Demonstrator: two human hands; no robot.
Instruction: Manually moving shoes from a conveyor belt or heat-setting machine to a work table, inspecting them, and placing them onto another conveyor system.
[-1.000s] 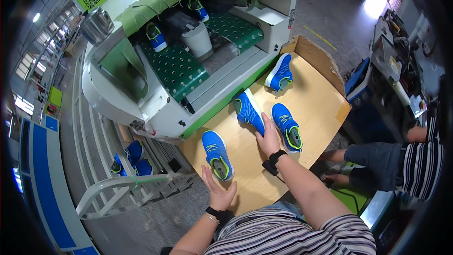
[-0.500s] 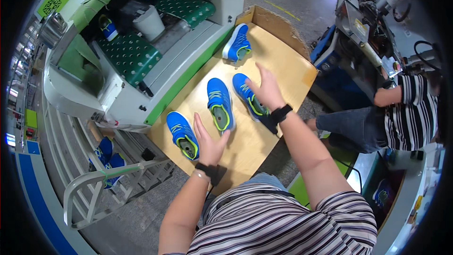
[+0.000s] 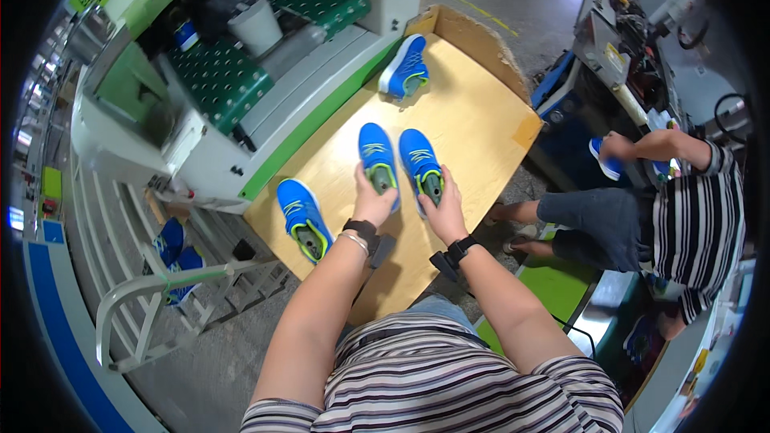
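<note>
Two blue sneakers with lime-green collars stand side by side mid-table, toes pointing away from me. My left hand grips the left sneaker at its heel, the thumb near the opening. My right hand is closed round the heel of the right sneaker. A narrow gap separates the two shoes. Another blue sneaker rests by itself to the left of my left hand. At the far end, a further sneaker lies tilted, its pale sole partly showing.
The wooden tabletop has a cardboard edge at its far side. Left of it stands a machine with a green perforated conveyor belt. A metal rack holds more shoes. At right, a co-worker holds a blue shoe.
My hands have closed on the two middle sneakers, which now stand closer and more evenly aligned. At right, the co-worker's hand has come up with a blue shoe.
</note>
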